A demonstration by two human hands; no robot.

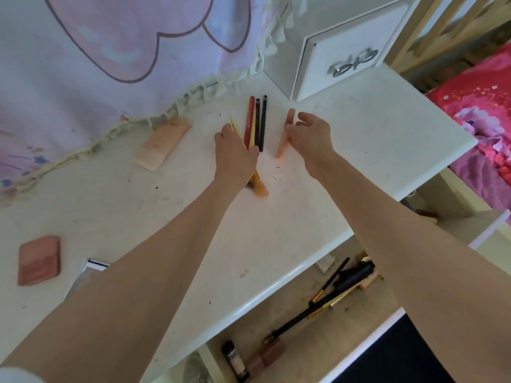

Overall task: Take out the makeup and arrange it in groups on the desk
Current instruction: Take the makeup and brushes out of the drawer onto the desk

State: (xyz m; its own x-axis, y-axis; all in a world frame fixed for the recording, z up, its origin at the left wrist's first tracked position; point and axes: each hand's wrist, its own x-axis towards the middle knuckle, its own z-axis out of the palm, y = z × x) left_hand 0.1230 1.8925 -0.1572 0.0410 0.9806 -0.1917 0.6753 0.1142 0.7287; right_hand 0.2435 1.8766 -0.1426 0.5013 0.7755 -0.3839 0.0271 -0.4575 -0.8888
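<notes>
On the white desk [276, 230] lies a row of thin makeup pencils [257, 120]: red, yellow and two dark ones. My left hand [237, 153] rests over their near ends and holds a yellow pencil [233, 125] together with an orange-tipped stick [260, 187] that pokes out below the palm. To their right lies a peach-coloured stick [284, 136]. My right hand [312, 136] has its fingers curled around the stick's middle, touching it. A pale pink palette [163, 145] lies at the left, a darker pink compact [38, 261] near the left edge.
An open drawer [304, 335] below the desk front holds black brushes [326, 302], small bottles [235, 360] and other makeup. A white box [340, 51] with a bow stands at the back right. A fringed cloth [110, 64] hangs along the back. A pink bed [484, 114] lies right.
</notes>
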